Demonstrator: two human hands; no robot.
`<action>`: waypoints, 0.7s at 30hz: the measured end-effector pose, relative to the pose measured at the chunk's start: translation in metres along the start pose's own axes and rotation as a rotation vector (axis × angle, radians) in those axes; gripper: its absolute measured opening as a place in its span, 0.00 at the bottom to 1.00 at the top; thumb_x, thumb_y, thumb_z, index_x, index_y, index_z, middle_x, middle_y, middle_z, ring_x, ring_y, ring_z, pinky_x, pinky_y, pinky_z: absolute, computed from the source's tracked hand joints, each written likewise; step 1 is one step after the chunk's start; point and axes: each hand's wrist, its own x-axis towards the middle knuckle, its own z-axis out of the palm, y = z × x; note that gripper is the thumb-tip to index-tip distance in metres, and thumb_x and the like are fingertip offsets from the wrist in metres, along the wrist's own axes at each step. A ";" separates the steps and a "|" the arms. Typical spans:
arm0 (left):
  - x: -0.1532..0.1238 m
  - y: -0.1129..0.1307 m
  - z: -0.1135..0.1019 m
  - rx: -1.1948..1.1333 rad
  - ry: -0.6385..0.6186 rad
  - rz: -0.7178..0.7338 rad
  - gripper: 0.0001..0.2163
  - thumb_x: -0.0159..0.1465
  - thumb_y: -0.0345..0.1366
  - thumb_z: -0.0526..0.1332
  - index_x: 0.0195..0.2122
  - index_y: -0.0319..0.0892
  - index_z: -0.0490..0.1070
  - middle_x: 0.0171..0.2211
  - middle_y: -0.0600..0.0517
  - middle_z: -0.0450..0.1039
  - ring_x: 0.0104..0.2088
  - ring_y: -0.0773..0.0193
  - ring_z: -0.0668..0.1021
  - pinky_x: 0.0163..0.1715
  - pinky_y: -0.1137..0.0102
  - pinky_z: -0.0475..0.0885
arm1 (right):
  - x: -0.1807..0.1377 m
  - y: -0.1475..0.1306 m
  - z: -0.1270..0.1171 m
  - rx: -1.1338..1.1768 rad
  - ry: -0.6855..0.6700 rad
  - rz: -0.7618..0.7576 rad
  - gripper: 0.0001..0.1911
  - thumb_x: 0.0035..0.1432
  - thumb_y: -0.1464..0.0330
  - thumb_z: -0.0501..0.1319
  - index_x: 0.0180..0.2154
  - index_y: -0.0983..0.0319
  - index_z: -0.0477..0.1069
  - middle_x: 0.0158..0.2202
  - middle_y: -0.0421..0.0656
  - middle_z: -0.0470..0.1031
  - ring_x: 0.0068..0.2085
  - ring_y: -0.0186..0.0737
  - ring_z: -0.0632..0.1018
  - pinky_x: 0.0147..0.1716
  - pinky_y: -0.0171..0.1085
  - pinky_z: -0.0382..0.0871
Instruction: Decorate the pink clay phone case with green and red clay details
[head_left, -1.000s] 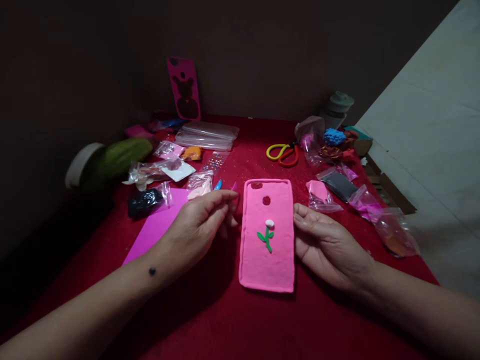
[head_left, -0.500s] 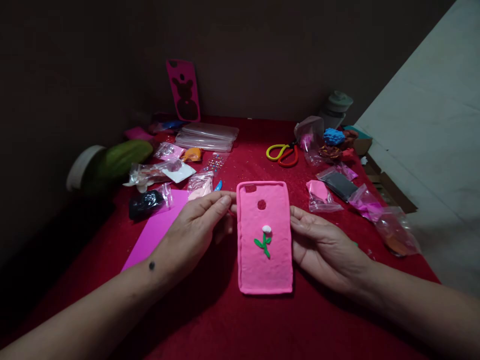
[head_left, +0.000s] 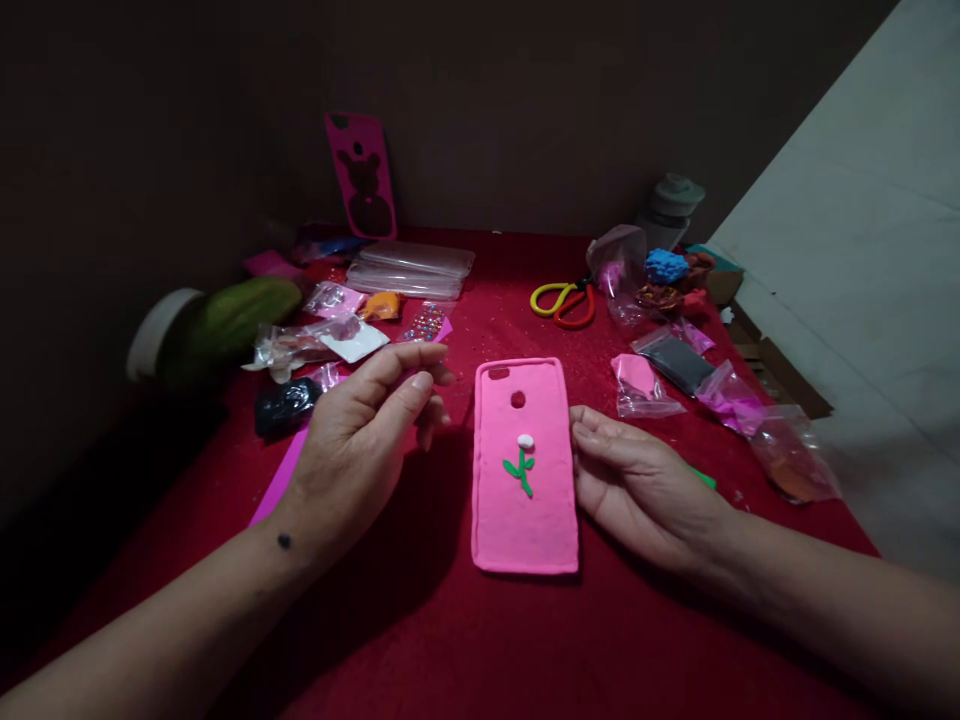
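Observation:
A phone case (head_left: 525, 520) covered in pink clay is held up before me, its face toward me. On it sits a small clay flower with a white bud (head_left: 525, 441) and a green stem and leaves (head_left: 523, 470). Two holes show near its top, one at the corner and one round. My right hand (head_left: 645, 480) grips the case by its right edge between thumb and fingers. To the left of the case, apart from it, my left hand (head_left: 367, 430) is open and holds nothing, its fingers loosely bent.
Scissors (head_left: 562, 303), clear cases (head_left: 411, 270), a rhinestone sheet (head_left: 426, 322) and bagged clay (head_left: 637, 380) lie on the red cloth (head_left: 420, 650). A magenta case with a bear shape (head_left: 366, 185) leans on the wall. A bottle (head_left: 671, 210) stands at back right.
My left hand has let go of the case's left edge and moved left, its fingers opening. The case, still in my right hand, has tilted slightly and shifted a little up and left.

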 end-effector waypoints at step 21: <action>0.000 0.001 -0.006 0.107 0.000 0.038 0.09 0.67 0.34 0.58 0.47 0.41 0.73 0.34 0.53 0.72 0.30 0.69 0.74 0.30 0.73 0.68 | -0.038 -0.013 -0.007 -0.841 0.106 -0.328 0.23 0.63 0.65 0.61 0.59 0.49 0.66 0.65 0.40 0.64 0.65 0.45 0.65 0.64 0.47 0.58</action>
